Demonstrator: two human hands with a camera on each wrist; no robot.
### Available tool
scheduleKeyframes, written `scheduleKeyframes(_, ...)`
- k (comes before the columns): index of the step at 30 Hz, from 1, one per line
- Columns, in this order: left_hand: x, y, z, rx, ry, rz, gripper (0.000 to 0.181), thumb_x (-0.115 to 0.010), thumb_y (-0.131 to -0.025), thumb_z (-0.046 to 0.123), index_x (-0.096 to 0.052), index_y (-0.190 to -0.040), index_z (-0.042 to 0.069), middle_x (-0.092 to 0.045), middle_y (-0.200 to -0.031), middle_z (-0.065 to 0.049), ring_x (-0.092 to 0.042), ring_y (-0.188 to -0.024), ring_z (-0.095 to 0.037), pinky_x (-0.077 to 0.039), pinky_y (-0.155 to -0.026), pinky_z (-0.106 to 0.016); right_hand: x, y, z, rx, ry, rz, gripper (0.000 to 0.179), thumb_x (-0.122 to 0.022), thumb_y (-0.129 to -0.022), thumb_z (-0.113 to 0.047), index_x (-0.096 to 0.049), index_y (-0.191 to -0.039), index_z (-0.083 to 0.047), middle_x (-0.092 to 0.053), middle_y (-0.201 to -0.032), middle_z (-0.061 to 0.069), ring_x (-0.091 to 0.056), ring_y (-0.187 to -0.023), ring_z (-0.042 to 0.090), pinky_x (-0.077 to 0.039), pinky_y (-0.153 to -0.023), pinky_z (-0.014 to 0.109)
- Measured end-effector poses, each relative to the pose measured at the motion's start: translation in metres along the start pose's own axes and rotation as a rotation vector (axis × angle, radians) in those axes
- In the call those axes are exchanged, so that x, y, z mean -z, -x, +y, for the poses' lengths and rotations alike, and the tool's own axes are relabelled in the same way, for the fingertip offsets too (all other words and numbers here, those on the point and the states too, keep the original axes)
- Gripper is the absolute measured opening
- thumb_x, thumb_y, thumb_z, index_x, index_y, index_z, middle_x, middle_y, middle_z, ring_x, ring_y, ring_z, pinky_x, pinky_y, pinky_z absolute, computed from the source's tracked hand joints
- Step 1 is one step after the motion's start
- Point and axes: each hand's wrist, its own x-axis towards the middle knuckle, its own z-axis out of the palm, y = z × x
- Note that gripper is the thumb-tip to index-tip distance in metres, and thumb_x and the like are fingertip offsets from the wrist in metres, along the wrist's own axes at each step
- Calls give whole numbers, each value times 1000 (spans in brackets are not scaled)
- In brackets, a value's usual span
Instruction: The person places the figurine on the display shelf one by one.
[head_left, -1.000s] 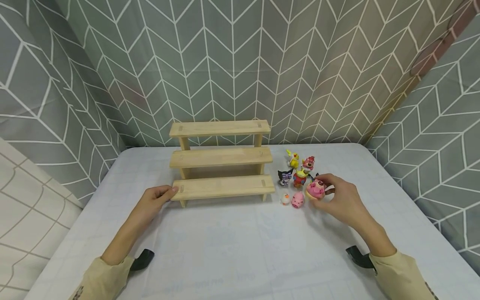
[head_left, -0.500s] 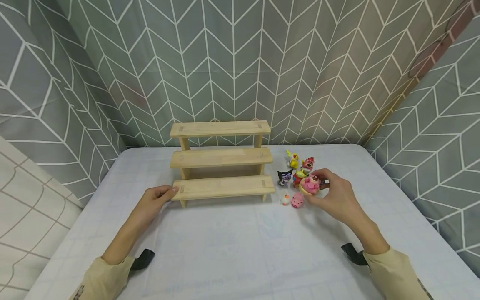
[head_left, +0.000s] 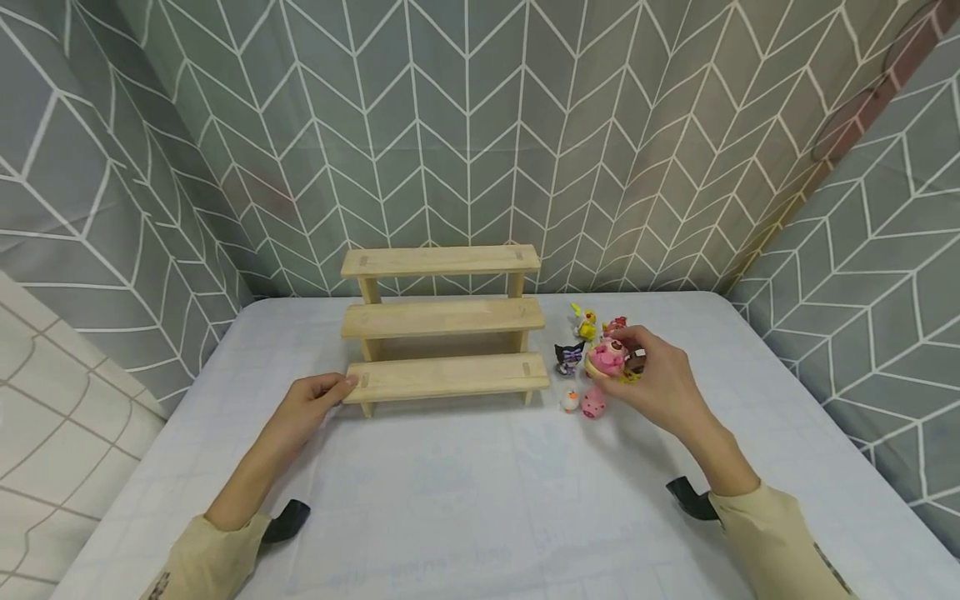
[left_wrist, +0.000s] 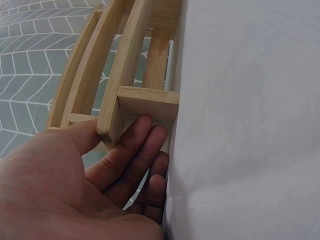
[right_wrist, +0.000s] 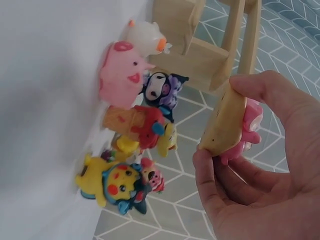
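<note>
A three-step wooden display stand [head_left: 442, 379] rests on the table. At its left end, my left hand [head_left: 303, 404] grips the lowest step, thumb on top and fingers beneath, as the left wrist view shows. My right hand [head_left: 663, 383] pinches a pink figurine [head_left: 606, 358] with a flat yellowish base, between thumb and fingers. In the right wrist view it is held off the table, apart from the other toys. Close by stand a pink pig figurine [right_wrist: 120, 75], a white bird-like figurine [right_wrist: 145, 37], a black-and-purple figurine [head_left: 568, 358] and a yellow figurine [right_wrist: 112, 182].
Behind the held toy, an ice-cream-cone-like figurine [right_wrist: 132, 122] and a red-hatted pink one [right_wrist: 151, 175] are partly covered in the head view. White cloth covers the table [head_left: 450, 500]. Grey patterned curtains [head_left: 465, 125] hang at the back and sides.
My right hand has carried the pink figurine left and a little farther back, over the other toys. My left hand stays on the stand.
</note>
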Motion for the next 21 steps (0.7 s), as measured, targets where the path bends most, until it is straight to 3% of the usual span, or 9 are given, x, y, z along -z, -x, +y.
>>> scheduleKeyframes(14,-1,1,1,-17,6,0,52,-56,-108,49,-72,-125,2,-59,-106,-1,-47,-103,-16,-40,-85,-27,-2,-15,-24,-2,-17,15,59,-91,-82,-27,-63,-130,-6,-71,-119,15,-71,-98,32,-52,-82,39)
scheduleKeyframes(21,0,2,1,-24,2,-5,54,-55,-108,51,-72,-122,2,-58,-106,-2,-47,-103,-16,-40,-85,-27,-2,-27,-34,-22,-63,46,57,-90,-83,-31,-65,-130,-11,-72,-120,9,-69,-102,30,-53,-83,40)
